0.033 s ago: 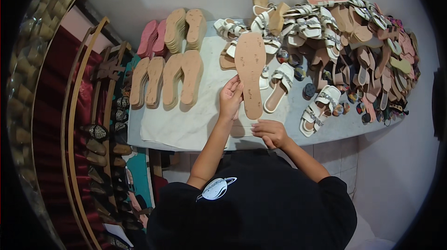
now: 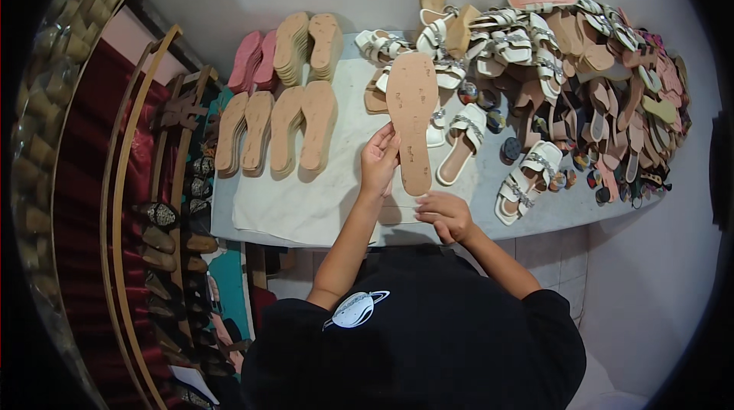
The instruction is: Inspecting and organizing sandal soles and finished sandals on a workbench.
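Observation:
A tan insole (image 2: 413,123) with small dark markings stands upright over the table, toe end up. My left hand (image 2: 379,162) grips it by its left edge near the narrow middle, thumb in front. Just below its heel end is my right hand (image 2: 446,217), fingers stretched out and thumb apart, holding nothing. Behind the insole, partly hidden by it, lie white strappy sandals and another tan sole piece (image 2: 375,99). To its right rests a white sandal (image 2: 462,144) with a glittering strap, and farther right another white sandal (image 2: 527,183).
Stacks of tan insoles (image 2: 318,126) and pink insoles (image 2: 245,61) stand at the table's left. A heap of sandals (image 2: 604,97) covers its right side. Pale cloth (image 2: 294,205) lies on the table's front left. A wooden shoe rack (image 2: 183,196) stands on the left.
The view has shifted very slightly, so the table's things sit a little farther right. My hands and the insole hold their pose.

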Available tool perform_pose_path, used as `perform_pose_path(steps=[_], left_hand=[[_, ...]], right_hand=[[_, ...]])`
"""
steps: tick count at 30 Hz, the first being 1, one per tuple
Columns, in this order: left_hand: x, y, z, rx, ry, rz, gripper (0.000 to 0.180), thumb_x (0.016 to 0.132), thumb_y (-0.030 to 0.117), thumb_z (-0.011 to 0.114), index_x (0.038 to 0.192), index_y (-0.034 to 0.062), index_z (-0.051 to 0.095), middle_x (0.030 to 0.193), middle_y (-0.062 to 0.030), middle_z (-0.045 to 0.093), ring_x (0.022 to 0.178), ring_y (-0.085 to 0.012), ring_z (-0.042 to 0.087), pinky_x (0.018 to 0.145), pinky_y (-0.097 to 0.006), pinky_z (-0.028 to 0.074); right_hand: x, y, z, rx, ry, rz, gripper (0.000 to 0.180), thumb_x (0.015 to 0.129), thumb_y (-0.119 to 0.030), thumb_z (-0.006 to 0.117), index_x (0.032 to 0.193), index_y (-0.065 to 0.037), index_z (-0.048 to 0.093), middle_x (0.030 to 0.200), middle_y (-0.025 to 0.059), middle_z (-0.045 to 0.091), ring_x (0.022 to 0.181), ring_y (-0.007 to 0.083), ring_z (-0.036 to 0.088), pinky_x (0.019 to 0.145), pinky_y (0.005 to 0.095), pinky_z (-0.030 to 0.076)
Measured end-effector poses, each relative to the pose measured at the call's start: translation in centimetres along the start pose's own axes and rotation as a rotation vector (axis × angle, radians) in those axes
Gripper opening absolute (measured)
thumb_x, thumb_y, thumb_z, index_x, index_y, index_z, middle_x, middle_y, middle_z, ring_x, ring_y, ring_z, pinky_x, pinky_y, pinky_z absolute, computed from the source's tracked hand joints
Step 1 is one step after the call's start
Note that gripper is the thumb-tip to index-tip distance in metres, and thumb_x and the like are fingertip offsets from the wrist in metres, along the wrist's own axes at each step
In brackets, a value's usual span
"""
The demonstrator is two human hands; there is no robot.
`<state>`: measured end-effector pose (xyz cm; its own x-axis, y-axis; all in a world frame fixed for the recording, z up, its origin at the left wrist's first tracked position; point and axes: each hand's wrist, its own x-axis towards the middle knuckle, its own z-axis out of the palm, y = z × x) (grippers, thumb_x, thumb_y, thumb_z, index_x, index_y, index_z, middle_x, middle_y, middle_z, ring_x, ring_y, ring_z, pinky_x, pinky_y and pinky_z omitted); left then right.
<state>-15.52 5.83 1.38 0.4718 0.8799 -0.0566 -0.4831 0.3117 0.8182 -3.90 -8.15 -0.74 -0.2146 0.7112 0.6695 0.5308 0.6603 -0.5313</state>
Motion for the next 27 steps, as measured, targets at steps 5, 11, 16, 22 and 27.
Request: perform_pose_path(steps=[5,11,16,22,27], left_hand=[[-0.5,1.7,-3.6,0.009,0.053,0.031,0.037,0.087,0.01,0.053,0.119,-0.0053,0.044,0.111,-0.009,0.055,0.094,-0.0123,0.055,0.074,-0.025,0.05],[-0.7,3.2,-8.9,0.075,0.167,0.197,0.035,0.087,0.009,0.054,0.118,-0.0057,0.047,0.111,-0.0091,0.055,0.092,-0.0105,0.056,0.079,-0.022,0.046],[-0.8,5.9,-12.3,0.076,0.329,0.246,0.034,0.086,0.009,0.054,0.116,-0.0074,0.048,0.107,-0.0115,0.058,0.091,-0.0106,0.056,0.08,-0.022,0.044],[-0.2,8.0,-15.8,0.131,0.488,0.308,0.03,0.087,0.01,0.054,0.111,-0.0076,0.052,0.1,-0.0106,0.06,0.088,-0.01,0.056,0.078,-0.021,0.044],[1.1,8.5,-18.4,0.167,0.536,0.339,0.03,0.087,0.01,0.054,0.111,-0.0074,0.052,0.102,-0.0115,0.059,0.091,-0.011,0.055,0.079,-0.022,0.044]], right_hand=[[5.4,0.5,2.8,-0.196,0.231,-0.017,0.022,0.08,-0.012,0.045,0.089,-0.005,0.064,0.093,0.0109,0.06,0.099,0.0293,0.054,0.091,0.0402,0.037],[9.3,1.8,8.9,-0.115,0.376,0.467,0.043,0.079,-0.004,0.053,0.122,-0.004,0.047,0.117,0.0148,0.045,0.115,0.0307,0.039,0.095,0.0382,0.031],[11.3,2.5,13.2,-0.261,0.107,0.346,0.042,0.084,-0.017,0.048,0.124,-0.003,0.044,0.123,0.0142,0.042,0.119,0.0335,0.034,0.097,0.0426,0.023],[14.2,3.1,17.4,-0.16,0.057,0.293,0.043,0.086,-0.019,0.044,0.125,0.0,0.042,0.125,0.016,0.041,0.121,0.0337,0.032,0.098,0.0428,0.022],[16.2,4.4,19.2,-0.098,-0.017,0.318,0.045,0.087,-0.023,0.043,0.125,0.0,0.042,0.126,0.0176,0.039,0.122,0.0357,0.029,0.099,0.0443,0.02]])
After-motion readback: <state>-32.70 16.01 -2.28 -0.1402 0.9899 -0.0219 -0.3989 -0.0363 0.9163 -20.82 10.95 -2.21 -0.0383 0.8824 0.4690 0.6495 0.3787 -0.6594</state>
